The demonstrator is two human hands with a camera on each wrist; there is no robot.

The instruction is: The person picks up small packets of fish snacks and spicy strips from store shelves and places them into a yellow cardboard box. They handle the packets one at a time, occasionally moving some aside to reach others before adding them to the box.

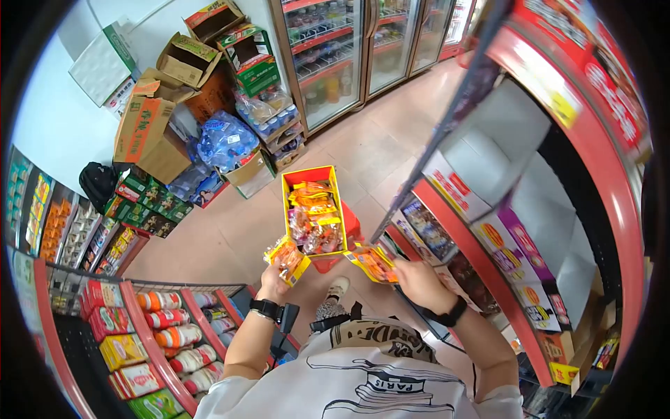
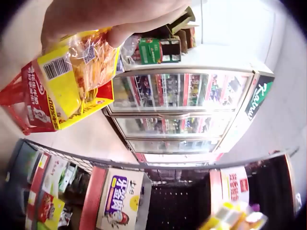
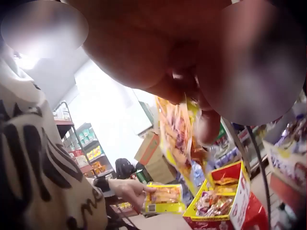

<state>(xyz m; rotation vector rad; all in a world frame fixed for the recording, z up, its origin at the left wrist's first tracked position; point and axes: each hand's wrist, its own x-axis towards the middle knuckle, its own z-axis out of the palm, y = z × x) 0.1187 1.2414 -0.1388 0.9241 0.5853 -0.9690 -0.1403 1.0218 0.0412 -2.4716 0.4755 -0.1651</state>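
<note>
My left hand (image 1: 274, 285) grips a clear and yellow snack packet (image 1: 289, 261) with orange strips inside, close to the near left corner of a box. In the left wrist view, that packet (image 2: 91, 60) shows a barcode on its yellow band. Thumb and fingers of my right hand (image 1: 426, 286) pinch another orange and yellow snack packet (image 1: 375, 265), held off the box's near right corner. The yellow-rimmed red box (image 1: 342, 213) contains orange packets (image 1: 312, 197) at its far end and purple-pink ones (image 1: 300, 227) nearer me. A red support (image 1: 352, 225) shows beneath it.
A rack (image 1: 481, 230) with red edges and snack boxes stands at right. Bottles and packs fill a lower shelf (image 1: 178, 332) at left. Cardboard boxes (image 1: 150, 136) and wrapped bottles (image 1: 227, 142) are piled ahead, beside glass-door fridges (image 1: 328, 63). Tiled floor (image 1: 241, 227) lies between.
</note>
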